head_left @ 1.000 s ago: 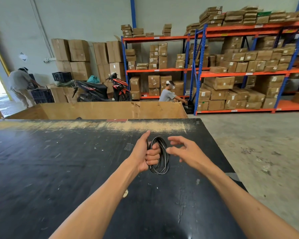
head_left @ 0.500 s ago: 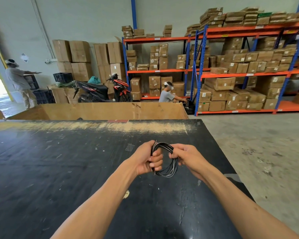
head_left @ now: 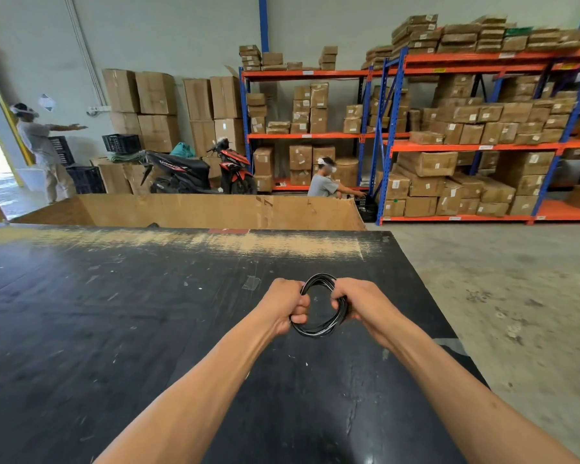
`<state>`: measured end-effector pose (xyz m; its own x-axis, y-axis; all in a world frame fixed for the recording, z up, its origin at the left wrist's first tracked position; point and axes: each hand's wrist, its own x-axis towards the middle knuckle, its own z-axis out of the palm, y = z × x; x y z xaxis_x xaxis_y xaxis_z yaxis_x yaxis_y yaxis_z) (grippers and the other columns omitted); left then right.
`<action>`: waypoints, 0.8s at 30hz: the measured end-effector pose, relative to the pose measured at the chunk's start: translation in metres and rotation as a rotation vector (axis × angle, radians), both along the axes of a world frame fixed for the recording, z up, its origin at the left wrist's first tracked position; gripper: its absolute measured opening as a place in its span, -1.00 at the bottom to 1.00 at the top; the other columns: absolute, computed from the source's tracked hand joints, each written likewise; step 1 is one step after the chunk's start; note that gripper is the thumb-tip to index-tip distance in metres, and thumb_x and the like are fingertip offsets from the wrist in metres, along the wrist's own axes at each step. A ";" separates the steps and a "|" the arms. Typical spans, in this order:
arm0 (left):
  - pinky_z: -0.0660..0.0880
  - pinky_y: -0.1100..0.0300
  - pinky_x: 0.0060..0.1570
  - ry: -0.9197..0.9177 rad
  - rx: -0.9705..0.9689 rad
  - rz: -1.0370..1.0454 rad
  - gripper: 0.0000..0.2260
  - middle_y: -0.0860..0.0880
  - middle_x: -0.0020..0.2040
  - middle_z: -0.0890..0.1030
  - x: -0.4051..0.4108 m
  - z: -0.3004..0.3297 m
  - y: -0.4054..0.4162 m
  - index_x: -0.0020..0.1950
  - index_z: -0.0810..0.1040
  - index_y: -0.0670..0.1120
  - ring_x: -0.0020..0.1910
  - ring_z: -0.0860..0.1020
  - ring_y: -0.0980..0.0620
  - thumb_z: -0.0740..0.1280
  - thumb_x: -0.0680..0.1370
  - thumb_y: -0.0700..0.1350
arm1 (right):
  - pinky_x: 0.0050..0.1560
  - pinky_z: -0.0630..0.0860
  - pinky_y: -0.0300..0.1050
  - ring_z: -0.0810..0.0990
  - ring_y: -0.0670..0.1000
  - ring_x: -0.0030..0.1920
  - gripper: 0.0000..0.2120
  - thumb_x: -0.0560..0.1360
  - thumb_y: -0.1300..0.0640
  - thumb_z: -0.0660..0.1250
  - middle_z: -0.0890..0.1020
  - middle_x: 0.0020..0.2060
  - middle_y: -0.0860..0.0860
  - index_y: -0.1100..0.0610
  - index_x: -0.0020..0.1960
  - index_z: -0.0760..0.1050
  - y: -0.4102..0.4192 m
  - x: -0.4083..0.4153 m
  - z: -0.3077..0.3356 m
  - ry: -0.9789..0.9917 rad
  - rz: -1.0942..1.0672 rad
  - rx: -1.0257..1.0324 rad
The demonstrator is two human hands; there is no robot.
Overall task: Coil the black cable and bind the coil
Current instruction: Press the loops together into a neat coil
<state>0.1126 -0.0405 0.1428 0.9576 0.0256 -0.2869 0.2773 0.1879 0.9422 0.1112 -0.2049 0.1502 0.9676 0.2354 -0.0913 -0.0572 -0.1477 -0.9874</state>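
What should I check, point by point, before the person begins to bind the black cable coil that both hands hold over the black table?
1. Left hand closed on the left side of the round black cable coil: ok.
2. Right hand closed on the right side of the coil: ok.
3. Loops lie together as one ring with an open middle: ok.
4. Loose cable end found and ready for wrapping: cannot tell, no free end shows.
5. Tie or strap for binding at hand: not ok, none is visible on the scuffed black table top.
6. Coil already bound: not ok, no wrap shows around it.
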 end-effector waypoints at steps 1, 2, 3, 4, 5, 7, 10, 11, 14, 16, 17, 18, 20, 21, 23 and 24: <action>0.04 0.41 -0.63 -0.008 0.012 -0.010 -0.69 0.05 -0.60 0.20 -0.001 0.000 -0.001 -0.25 0.37 -0.12 -0.65 0.05 0.15 -0.06 0.58 -0.32 | -0.50 0.43 -0.30 0.44 -0.06 -0.42 -0.93 0.31 0.17 0.32 0.54 -0.38 0.03 0.10 -0.34 0.55 0.001 0.000 0.001 -0.023 -0.026 -0.013; 0.06 0.39 -0.62 -0.016 0.014 -0.016 -0.71 0.04 -0.59 0.20 -0.001 0.001 -0.002 -0.18 0.40 -0.16 -0.65 0.06 0.14 -0.06 0.58 -0.32 | -0.47 0.48 -0.27 0.46 -0.04 -0.42 -0.91 0.33 0.21 0.32 0.55 -0.40 0.03 0.11 -0.34 0.56 0.003 0.002 0.001 -0.009 -0.066 0.023; 0.08 0.38 -0.62 -0.024 0.000 -0.016 -0.73 0.03 -0.58 0.21 -0.001 0.001 -0.003 -0.08 0.42 -0.19 -0.65 0.07 0.14 -0.06 0.60 -0.31 | -0.41 0.54 -0.22 0.48 -0.02 -0.42 -0.88 0.36 0.26 0.32 0.54 -0.42 0.04 0.14 -0.33 0.56 0.004 0.003 0.000 0.047 -0.116 0.117; 0.10 0.37 -0.62 -0.031 -0.029 -0.010 -0.75 0.03 -0.58 0.23 -0.001 0.001 -0.005 0.00 0.42 -0.21 -0.65 0.08 0.13 -0.04 0.62 -0.30 | -0.37 0.58 -0.16 0.48 0.00 -0.45 -0.86 0.40 0.29 0.29 0.53 -0.44 0.06 0.17 -0.32 0.53 0.006 0.005 -0.001 0.119 -0.159 0.226; 0.12 0.36 -0.61 -0.035 -0.063 -0.003 -0.77 0.03 -0.58 0.25 -0.001 0.001 -0.006 0.04 0.42 -0.22 -0.66 0.09 0.14 -0.02 0.64 -0.29 | -0.37 0.57 -0.13 0.45 0.00 -0.48 -0.84 0.43 0.30 0.25 0.50 -0.47 0.06 0.17 -0.31 0.48 0.007 0.006 -0.002 0.186 -0.188 0.328; 0.12 0.37 -0.62 -0.026 -0.099 -0.005 -0.79 0.04 -0.59 0.25 -0.002 0.000 -0.008 0.01 0.42 -0.21 -0.66 0.10 0.15 0.00 0.65 -0.28 | -0.46 0.45 -0.15 0.36 0.01 -0.55 -0.83 0.43 0.29 0.14 0.40 -0.53 0.04 0.14 -0.32 0.34 0.007 0.006 -0.003 0.309 -0.189 0.480; 0.08 0.38 -0.64 -0.020 -0.027 -0.041 -0.81 0.04 -0.58 0.23 -0.005 -0.001 -0.012 -0.01 0.40 -0.19 -0.65 0.08 0.15 0.01 0.63 -0.28 | -0.51 0.38 -0.19 0.26 0.01 -0.56 -0.84 0.42 0.16 0.13 0.29 -0.57 0.00 0.16 -0.31 0.38 0.003 0.003 -0.002 0.383 -0.103 0.435; 0.07 0.38 -0.63 -0.031 0.010 -0.063 -0.81 0.04 -0.57 0.22 -0.006 0.000 -0.013 -0.02 0.40 -0.17 -0.64 0.07 0.15 0.00 0.61 -0.28 | -0.50 0.41 -0.19 0.28 0.01 -0.56 -0.76 0.45 0.07 0.19 0.30 -0.58 -0.01 0.19 -0.28 0.48 0.002 0.003 -0.001 0.356 -0.084 0.331; 0.07 0.36 -0.63 -0.053 0.005 -0.077 -0.79 0.05 -0.57 0.22 -0.007 0.004 -0.020 -0.03 0.42 -0.16 -0.64 0.07 0.15 0.00 0.62 -0.27 | -0.55 0.40 -0.21 0.29 -0.03 -0.61 -0.64 0.43 -0.13 0.39 0.29 -0.59 -0.05 0.14 -0.32 0.48 0.005 0.003 0.005 0.227 -0.163 0.086; 0.11 0.37 -0.64 -0.024 -0.064 -0.063 -0.77 0.05 -0.59 0.24 -0.007 0.007 -0.026 -0.10 0.41 -0.19 -0.66 0.09 0.15 0.01 0.64 -0.27 | -0.60 0.21 -0.23 0.20 -0.06 -0.62 -0.63 0.47 -0.08 0.41 0.25 -0.58 -0.07 0.11 -0.34 0.39 0.007 0.004 0.005 0.222 -0.261 0.199; 0.12 0.38 -0.65 0.004 -0.097 -0.058 -0.76 0.05 -0.60 0.24 -0.006 0.008 -0.029 -0.15 0.38 -0.16 -0.67 0.10 0.15 0.01 0.65 -0.27 | -0.60 0.12 -0.23 0.15 -0.07 -0.61 -0.63 0.50 -0.04 0.40 0.22 -0.57 -0.07 0.12 -0.33 0.36 0.008 0.005 0.003 0.235 -0.307 0.295; 0.13 0.39 -0.65 0.032 -0.123 -0.053 -0.74 0.04 -0.60 0.24 -0.005 0.008 -0.030 -0.18 0.35 -0.13 -0.68 0.10 0.15 0.00 0.65 -0.27 | -0.60 0.07 -0.24 0.12 -0.08 -0.61 -0.64 0.53 0.00 0.39 0.20 -0.57 -0.07 0.12 -0.33 0.35 0.008 0.006 0.001 0.240 -0.346 0.365; 0.13 0.41 -0.66 0.066 -0.139 -0.037 -0.75 0.04 -0.61 0.24 -0.002 0.009 -0.029 -0.20 0.30 -0.11 -0.70 0.10 0.15 -0.02 0.65 -0.27 | -0.63 0.05 -0.27 0.10 -0.09 -0.63 -0.66 0.56 0.07 0.37 0.21 -0.59 -0.08 0.13 -0.32 0.34 0.011 0.006 -0.001 0.236 -0.390 0.424; 0.13 0.41 -0.66 0.066 -0.127 -0.030 -0.75 0.04 -0.61 0.24 -0.001 0.009 -0.029 -0.19 0.31 -0.11 -0.70 0.10 0.15 -0.03 0.64 -0.28 | -0.64 0.04 -0.29 0.11 -0.10 -0.64 -0.67 0.56 0.11 0.35 0.22 -0.60 -0.09 0.13 -0.32 0.34 0.012 0.004 -0.002 0.228 -0.395 0.443; 0.12 0.41 -0.66 0.042 -0.075 -0.017 -0.75 0.04 -0.61 0.23 -0.001 0.011 -0.027 -0.18 0.34 -0.13 -0.70 0.08 0.15 -0.04 0.61 -0.30 | -0.67 0.06 -0.28 0.13 -0.11 -0.65 -0.67 0.57 0.15 0.31 0.25 -0.61 -0.09 0.12 -0.34 0.34 0.016 0.003 -0.003 0.208 -0.402 0.467; 0.10 0.41 -0.65 0.026 -0.044 -0.009 -0.75 0.05 -0.62 0.23 -0.001 0.012 -0.026 -0.17 0.35 -0.14 -0.69 0.08 0.16 -0.04 0.59 -0.31 | -0.67 0.08 -0.27 0.15 -0.11 -0.65 -0.67 0.58 0.13 0.31 0.27 -0.61 -0.09 0.13 -0.34 0.37 0.017 0.002 -0.004 0.188 -0.403 0.442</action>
